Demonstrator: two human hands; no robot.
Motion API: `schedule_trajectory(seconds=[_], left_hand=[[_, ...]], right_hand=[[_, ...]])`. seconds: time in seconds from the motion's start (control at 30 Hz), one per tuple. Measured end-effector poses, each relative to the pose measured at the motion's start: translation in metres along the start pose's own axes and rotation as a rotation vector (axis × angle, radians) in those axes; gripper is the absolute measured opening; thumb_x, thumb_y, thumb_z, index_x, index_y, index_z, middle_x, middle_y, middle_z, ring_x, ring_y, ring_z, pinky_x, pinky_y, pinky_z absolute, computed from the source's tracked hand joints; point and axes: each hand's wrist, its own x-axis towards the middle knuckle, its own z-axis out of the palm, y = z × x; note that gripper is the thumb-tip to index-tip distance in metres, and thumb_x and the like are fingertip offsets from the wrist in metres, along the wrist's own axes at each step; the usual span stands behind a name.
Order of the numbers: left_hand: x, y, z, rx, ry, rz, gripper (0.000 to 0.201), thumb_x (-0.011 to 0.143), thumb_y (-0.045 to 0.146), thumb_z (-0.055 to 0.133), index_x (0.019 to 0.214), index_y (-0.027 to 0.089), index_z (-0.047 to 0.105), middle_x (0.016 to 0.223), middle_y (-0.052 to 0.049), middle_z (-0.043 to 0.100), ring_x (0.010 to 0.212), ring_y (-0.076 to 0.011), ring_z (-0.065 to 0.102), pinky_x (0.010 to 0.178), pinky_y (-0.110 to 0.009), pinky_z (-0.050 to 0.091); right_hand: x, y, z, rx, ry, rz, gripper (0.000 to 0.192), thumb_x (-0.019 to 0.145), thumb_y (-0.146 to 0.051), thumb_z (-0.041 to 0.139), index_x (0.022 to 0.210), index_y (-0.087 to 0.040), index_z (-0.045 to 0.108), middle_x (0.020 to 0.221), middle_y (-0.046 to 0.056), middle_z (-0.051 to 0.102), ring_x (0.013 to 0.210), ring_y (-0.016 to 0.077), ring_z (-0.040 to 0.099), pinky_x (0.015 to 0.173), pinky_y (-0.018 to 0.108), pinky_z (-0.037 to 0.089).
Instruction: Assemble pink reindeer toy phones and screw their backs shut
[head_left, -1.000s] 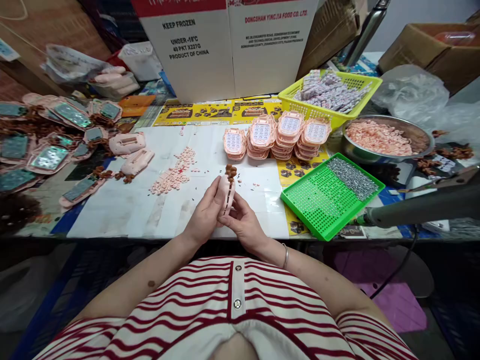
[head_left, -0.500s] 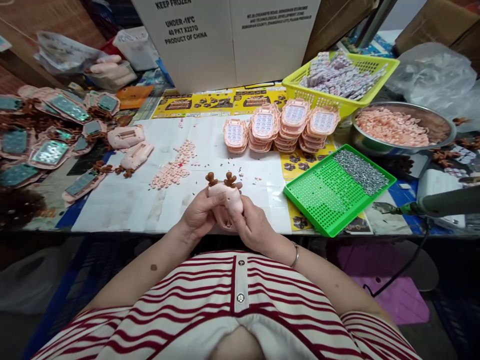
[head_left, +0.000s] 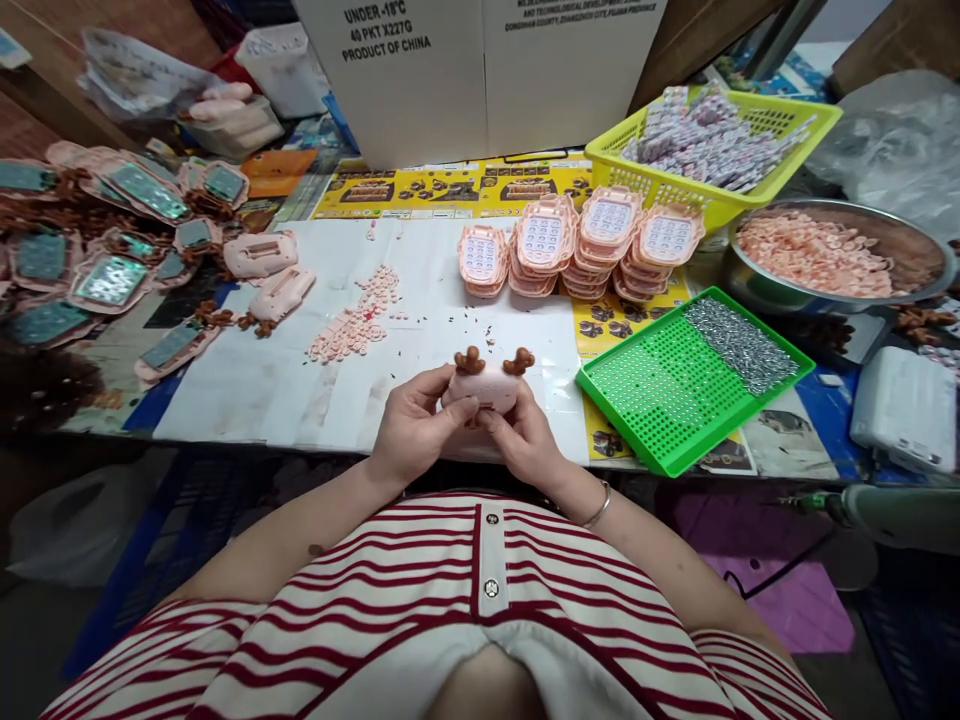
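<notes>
Your left hand [head_left: 411, 428] and right hand [head_left: 525, 440] pinch the pink antlered toy shell [head_left: 486, 384] between their fingers, antlers pointing away from you.

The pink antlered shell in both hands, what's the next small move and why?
Probably lower the pink shell flat onto the white sheet. The left hand and right hand pinch it in the air, so neither is free for the screws in the green tray.

The lower part of the pink shell [head_left: 489, 388] is covered by the left hand [head_left: 411, 428] and right hand [head_left: 527, 440]. Far behind them, the box [head_left: 480, 70] is cut off by the top edge. The screws [head_left: 739, 340] right of the right hand are too small to be told apart.
</notes>
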Motion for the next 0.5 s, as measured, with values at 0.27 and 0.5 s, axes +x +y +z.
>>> schedule_trajectory(seconds=[0.27, 0.5], left_hand=[[-0.004, 0.008, 0.017, 0.67, -0.093, 0.475, 0.057, 0.095, 0.045, 0.062, 0.144, 0.019, 0.054, 0.143, -0.015, 0.065, 0.133, -0.0299, 0.06, 0.128, -0.06, 0.013], [0.0, 0.009, 0.019, 0.495, -0.028, 0.341, 0.041, 0.09, 0.037, 0.066, 0.126, 0.018, 0.065, 0.13, -0.012, 0.073, 0.121, -0.029, 0.068, 0.128, -0.059, 0.014]], right_hand=[[-0.005, -0.006, 0.014, 0.638, 0.116, 0.285, 0.051, 0.076, -0.055, 0.082, 0.119, -0.037, 0.061, 0.125, -0.003, 0.071, 0.113, 0.0169, 0.067, 0.101, 0.035, 0.057], [-0.002, -0.007, 0.019, 0.635, 0.086, 0.297, 0.052, 0.08, -0.057, 0.077, 0.125, -0.039, 0.058, 0.126, -0.004, 0.07, 0.111, 0.0159, 0.067, 0.101, 0.034, 0.056]])
